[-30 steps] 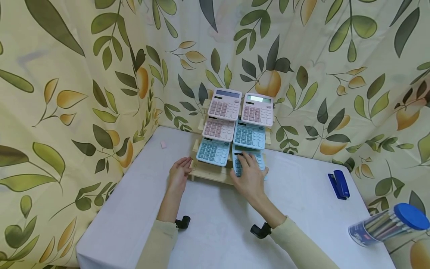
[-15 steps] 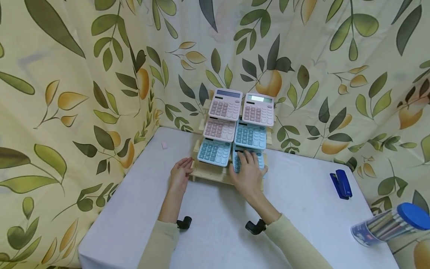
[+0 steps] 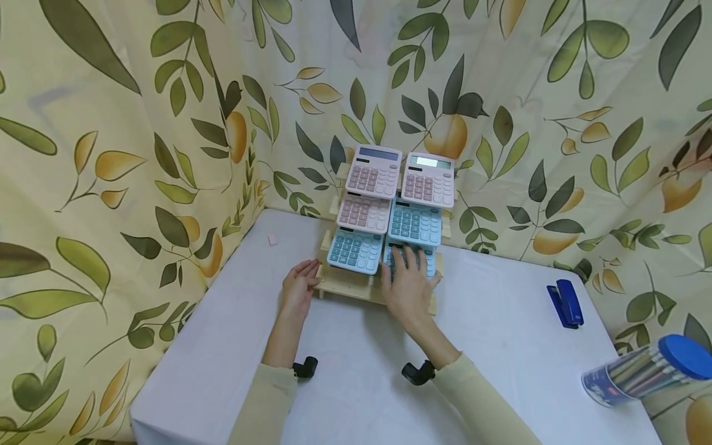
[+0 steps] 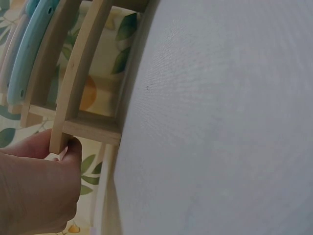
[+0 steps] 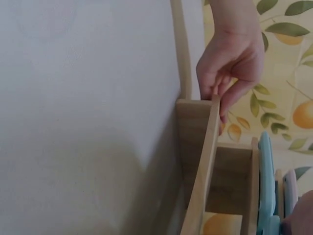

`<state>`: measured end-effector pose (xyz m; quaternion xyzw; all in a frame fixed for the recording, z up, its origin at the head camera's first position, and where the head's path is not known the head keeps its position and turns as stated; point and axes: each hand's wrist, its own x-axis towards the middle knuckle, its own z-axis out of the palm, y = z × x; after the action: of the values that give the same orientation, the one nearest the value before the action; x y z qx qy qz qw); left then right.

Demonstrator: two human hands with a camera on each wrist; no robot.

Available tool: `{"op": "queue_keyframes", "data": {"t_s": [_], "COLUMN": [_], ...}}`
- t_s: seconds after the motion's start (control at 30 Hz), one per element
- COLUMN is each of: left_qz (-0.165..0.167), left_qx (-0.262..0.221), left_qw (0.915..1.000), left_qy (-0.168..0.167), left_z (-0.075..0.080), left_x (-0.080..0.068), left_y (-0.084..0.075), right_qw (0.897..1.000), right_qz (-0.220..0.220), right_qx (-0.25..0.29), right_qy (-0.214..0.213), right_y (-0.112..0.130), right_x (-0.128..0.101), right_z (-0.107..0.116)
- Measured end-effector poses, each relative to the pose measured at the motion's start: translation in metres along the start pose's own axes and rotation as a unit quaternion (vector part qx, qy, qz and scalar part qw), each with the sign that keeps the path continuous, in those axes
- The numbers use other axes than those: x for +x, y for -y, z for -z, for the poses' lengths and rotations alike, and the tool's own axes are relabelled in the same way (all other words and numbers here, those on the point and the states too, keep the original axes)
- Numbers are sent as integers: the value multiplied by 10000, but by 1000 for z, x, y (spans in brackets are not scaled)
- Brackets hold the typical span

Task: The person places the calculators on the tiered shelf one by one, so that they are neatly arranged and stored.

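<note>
At the back of the white table [image 3: 345, 371], against the leaf-print curtain [image 3: 111, 123], we list one stepped wooden rack [image 3: 347, 285] with six calculators in two columns over three tiers.

Item in hand: blue calculator [image 3: 425, 262], bottom tier, right column. Our right hand [image 3: 408, 285] lies flat over its keys, fingers spread and fairly straight, pressing rather than gripping; most of the face is covered. We judge it seated in its slot or nearly so, its lower edge at the rack's front lip; whether it has fully settled we cannot tell, since the hand hides that edge.

Our left hand [image 3: 298, 288] steadies the rack at its front left corner. In the left wrist view the thumb pinches the end of the side rail [image 4: 80, 73], and in the right wrist view the fingers curl round that same corner.

Other entries, all in place:
- top tier: two pink calculators [image 3: 374, 171], [image 3: 428, 180];
- middle tier: a pink calculator [image 3: 363, 213] and a blue calculator [image 3: 415, 224];
- bottom left: a blue calculator [image 3: 355, 251].

Progress, as we judge it: every slot is filled; what is left is at most a last nudge and taking the hands away.

Orientation: the held calculator leans back like its neighbours, long axis running from us up toward the curtain, display end uppermost and away, keys facing up and toward us.

Elsewhere on the table:
- a blue stapler [image 3: 565, 303];
- a lidded tube of pens [image 3: 648, 369] lying on its side;
- a small pink eraser [image 3: 272, 240].
</note>
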<state>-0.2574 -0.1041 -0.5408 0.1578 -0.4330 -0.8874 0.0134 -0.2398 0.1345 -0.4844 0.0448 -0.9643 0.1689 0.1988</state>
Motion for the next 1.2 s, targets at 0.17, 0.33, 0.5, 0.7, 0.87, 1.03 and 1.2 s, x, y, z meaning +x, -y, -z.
{"op": "queue_keyframes", "data": {"t_s": [0.17,0.33,0.5,0.7,0.87,1.03,1.2], "left_qz": [-18,24,21,14,10,33,70], "left_qx": [-25,-2,-28,-6,8,30,74], "left_qw": [10000,10000,10000,10000,10000,10000,9999], "left_qy": [9,-29,-55,-72,-71,-46,-7], "left_z": [-1,0,1,1,1,1,0], "left_x": [0,0,1,2,3,2,2], "left_y": [-2,-3,0,2,3,3,0], "right_qw": [9997,9995,9995,9995,9995,9994,9996], "right_qz": [53,31,54,51,3,-6,1], "right_qx": [-160,-238,-263,-278,-283,-318,-266], "right_qy": [181,206,153,105,105,94,111], "right_y": [-1,-1,-1,-1,-1,-2,-3], "right_x": [2,2,4,7,10,12,14], "right_z": [-1,-4,-6,-7,-9,-10,-8]}}
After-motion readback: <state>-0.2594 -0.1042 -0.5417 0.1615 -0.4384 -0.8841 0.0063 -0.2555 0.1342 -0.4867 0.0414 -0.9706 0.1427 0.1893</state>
